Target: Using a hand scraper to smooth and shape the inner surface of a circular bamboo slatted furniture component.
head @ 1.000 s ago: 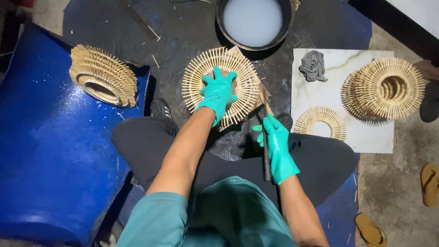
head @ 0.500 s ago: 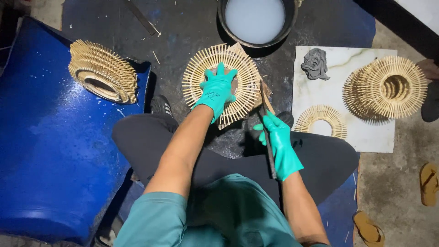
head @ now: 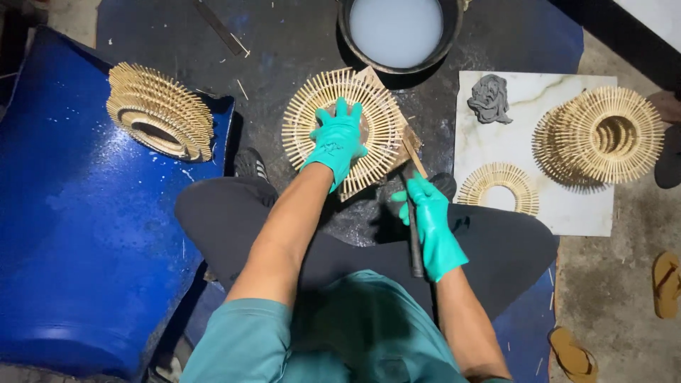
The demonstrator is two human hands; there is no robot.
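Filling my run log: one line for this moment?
left hand: pressing stick ring | right hand: gripping dark tool | bucket: beyond ring

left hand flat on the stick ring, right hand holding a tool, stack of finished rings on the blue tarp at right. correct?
Not quite. The right-side stack of rings sits on a white marbled slab, not the tarp, as the head view shows. The left hand on the stick ring and right hand holding the tool are correct.
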